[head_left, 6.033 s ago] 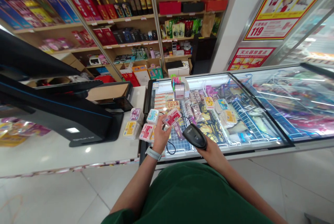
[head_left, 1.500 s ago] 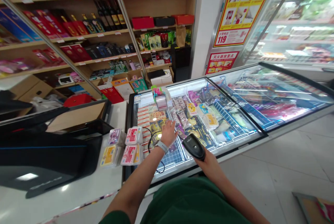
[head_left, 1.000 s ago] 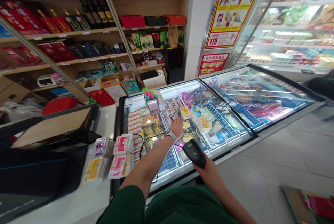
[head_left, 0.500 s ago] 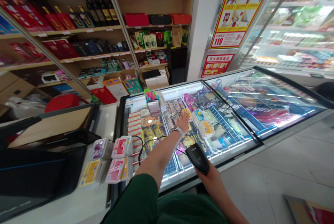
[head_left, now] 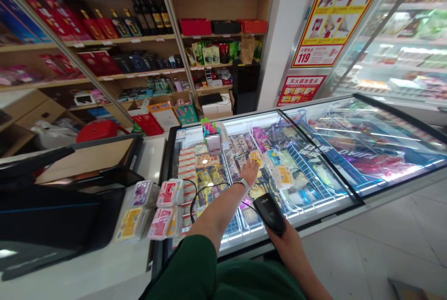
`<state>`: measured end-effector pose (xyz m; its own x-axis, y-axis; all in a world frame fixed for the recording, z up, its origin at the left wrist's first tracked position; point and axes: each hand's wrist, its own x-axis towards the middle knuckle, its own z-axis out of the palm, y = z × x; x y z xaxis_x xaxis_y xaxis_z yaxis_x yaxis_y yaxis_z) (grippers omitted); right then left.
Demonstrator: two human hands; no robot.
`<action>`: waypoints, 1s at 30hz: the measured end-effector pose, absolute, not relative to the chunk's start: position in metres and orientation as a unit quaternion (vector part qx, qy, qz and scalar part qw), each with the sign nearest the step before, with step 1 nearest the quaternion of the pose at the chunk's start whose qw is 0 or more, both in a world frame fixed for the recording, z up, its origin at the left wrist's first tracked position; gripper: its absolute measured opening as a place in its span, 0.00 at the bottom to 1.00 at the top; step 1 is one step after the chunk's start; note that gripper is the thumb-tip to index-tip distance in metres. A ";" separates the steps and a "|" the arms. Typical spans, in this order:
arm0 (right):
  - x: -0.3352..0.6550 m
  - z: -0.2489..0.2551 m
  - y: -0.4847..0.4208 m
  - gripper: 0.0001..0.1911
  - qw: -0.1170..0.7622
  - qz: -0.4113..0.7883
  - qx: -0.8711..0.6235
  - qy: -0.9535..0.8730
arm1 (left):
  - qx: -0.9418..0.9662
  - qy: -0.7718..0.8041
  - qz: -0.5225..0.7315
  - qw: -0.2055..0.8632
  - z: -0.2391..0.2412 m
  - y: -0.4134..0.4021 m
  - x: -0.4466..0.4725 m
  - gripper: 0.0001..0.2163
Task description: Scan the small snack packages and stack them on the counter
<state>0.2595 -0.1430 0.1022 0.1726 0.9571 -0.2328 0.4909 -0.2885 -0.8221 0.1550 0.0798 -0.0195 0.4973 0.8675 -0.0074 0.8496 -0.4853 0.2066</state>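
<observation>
My left hand (head_left: pixel 250 172), with a pale band on its wrist, reaches over the glass-topped freezer (head_left: pixel 226 252). Its fingers are stretched out at the near edge of a small yellow-labelled pack (head_left: pixel 256 157); whether they touch it I cannot tell. My right hand (head_left: pixel 287 239) is wrapped round the handle of a black barcode scanner (head_left: pixel 269 214), from which a dark cable runs left across the glass. Right of my left hand, clear tubs with a blue label (head_left: pixel 274 157) and a yellow label (head_left: pixel 284 176) lie on the freezer top.
Several clear tubs with pink (head_left: pixel 169 193), purple and yellow labels stand on the white counter's edge at left, beside a black checkout machine (head_left: pixel 63 225). A colourful small item (head_left: pixel 210 127) sits at the freezer's back. Beyond are stocked shelves (head_left: pixel 146 39) and open cartons (head_left: pixel 165 116).
The whole view has shifted, moving the scene rightward. My left hand has drawn back slightly from the yellow-labelled pack. My right hand keeps hold of the scanner.
</observation>
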 end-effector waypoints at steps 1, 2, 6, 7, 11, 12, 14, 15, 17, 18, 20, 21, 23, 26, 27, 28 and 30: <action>0.259 0.103 -0.143 0.22 0.299 0.387 -0.704 -0.516 | 0.862 0.497 0.058 0.085 -0.021 0.075 0.154 0.25; 0.258 0.103 -0.143 0.22 0.297 0.386 -0.704 -0.517 | 0.864 0.492 0.068 0.079 -0.021 0.072 0.153 0.24; 0.256 0.104 -0.146 0.21 0.300 0.385 -0.699 -0.523 | 0.864 0.489 0.094 0.079 -0.019 0.065 0.155 0.30; 0.256 0.104 -0.147 0.21 0.304 0.384 -0.696 -0.525 | 0.858 0.497 0.093 0.087 -0.019 0.065 0.157 0.34; 0.256 0.105 -0.151 0.23 0.318 0.381 -0.692 -0.525 | 0.827 0.543 0.065 0.132 -0.018 0.074 0.164 0.44; 0.256 0.105 -0.152 0.23 0.319 0.382 -0.692 -0.524 | 0.821 0.550 0.059 0.141 -0.018 0.076 0.165 0.44; 0.256 0.106 -0.153 0.23 0.319 0.381 -0.693 -0.522 | 0.816 0.555 0.054 0.151 -0.017 0.078 0.166 0.43; 0.256 0.107 -0.153 0.23 0.319 0.378 -0.695 -0.522 | 0.816 0.555 0.054 0.152 -0.017 0.078 0.165 0.43; 0.255 0.108 -0.153 0.23 0.320 0.372 -0.697 -0.523 | 0.817 0.554 0.057 0.151 -0.016 0.076 0.163 0.42; 0.254 0.109 -0.154 0.23 0.320 0.368 -0.698 -0.524 | 0.817 0.553 0.060 0.151 -0.015 0.074 0.161 0.42; 0.253 0.110 -0.155 0.22 0.320 0.361 -0.698 -0.529 | 0.817 0.550 0.066 0.157 -0.013 0.068 0.156 0.42; 0.252 0.110 -0.155 0.22 0.320 0.358 -0.698 -0.531 | 0.818 0.548 0.068 0.161 -0.012 0.064 0.153 0.41; 0.250 0.109 -0.155 0.22 0.320 0.353 -0.698 -0.534 | 0.819 0.545 0.069 0.168 -0.008 0.056 0.147 0.39; 0.248 0.106 -0.154 0.22 0.319 0.348 -0.699 -0.536 | 0.820 0.542 0.069 0.171 -0.002 0.042 0.137 0.37; 0.247 0.104 -0.154 0.22 0.315 0.350 -0.699 -0.538 | 0.820 0.542 0.069 0.170 0.001 0.037 0.133 0.36; 0.246 0.103 -0.153 0.21 0.311 0.352 -0.698 -0.541 | 0.821 0.541 0.069 0.170 0.003 0.032 0.129 0.35; 0.244 0.102 -0.153 0.21 0.304 0.359 -0.690 -0.550 | 0.821 0.539 0.069 0.174 0.006 0.023 0.122 0.32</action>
<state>0.2443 -0.1526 0.1025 0.1381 0.9773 -0.1605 0.5407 -0.2102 -0.8145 0.1216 0.0232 0.0063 0.4096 0.9092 -0.0743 0.8615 -0.3588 0.3593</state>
